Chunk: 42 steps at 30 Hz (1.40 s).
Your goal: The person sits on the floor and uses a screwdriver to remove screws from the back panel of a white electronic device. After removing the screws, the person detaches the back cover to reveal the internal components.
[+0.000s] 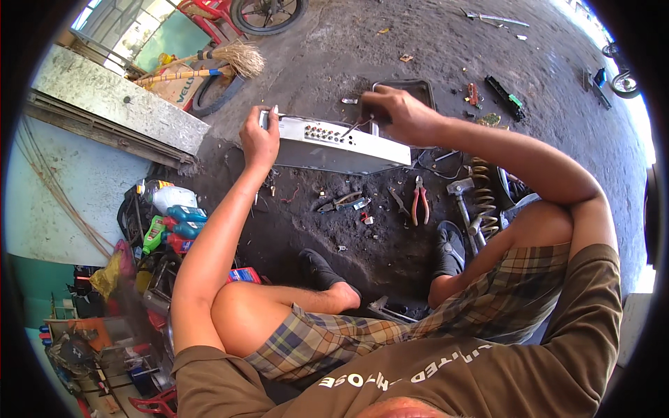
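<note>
A silver metal electronics case [334,153] stands on edge on the dark ground in front of me, its back panel with rows of round jacks facing up. My left hand [259,143] is closed around its left end, the thumb at the top edge. Closed on a screwdriver [360,127], my right hand [408,117] is above the panel's right half. The thin shaft slants down to the panel beside the jacks; whether the tip sits in a screw is too small to tell. Most of the handle is hidden by my fingers.
Red-handled pliers [421,200] and dark pliers [340,202] lie between the case and my feet. A coil spring [481,191] and a metal-headed tool [460,188] are at right. Several bottles [182,214] crowd the left. Beyond lie a black tray [418,87] and a green circuit board [514,103].
</note>
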Each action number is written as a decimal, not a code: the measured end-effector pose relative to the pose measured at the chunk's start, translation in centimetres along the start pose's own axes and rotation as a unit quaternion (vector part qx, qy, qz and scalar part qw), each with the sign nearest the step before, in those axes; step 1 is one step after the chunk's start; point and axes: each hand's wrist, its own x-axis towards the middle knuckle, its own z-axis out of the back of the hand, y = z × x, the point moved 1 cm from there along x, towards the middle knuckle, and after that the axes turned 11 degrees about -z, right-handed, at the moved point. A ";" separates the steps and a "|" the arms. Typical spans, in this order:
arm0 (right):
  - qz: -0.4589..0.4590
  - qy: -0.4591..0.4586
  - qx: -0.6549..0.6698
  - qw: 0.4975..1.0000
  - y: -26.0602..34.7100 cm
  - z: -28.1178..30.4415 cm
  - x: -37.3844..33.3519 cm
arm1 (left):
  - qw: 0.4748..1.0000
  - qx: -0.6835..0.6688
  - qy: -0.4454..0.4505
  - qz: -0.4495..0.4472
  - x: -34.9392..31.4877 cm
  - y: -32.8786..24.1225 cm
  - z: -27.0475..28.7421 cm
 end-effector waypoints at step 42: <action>-0.111 0.020 0.071 0.991 0.8 -0.2 0.2 | 1.000 -0.006 0.000 0.007 0.0 0.0 0.0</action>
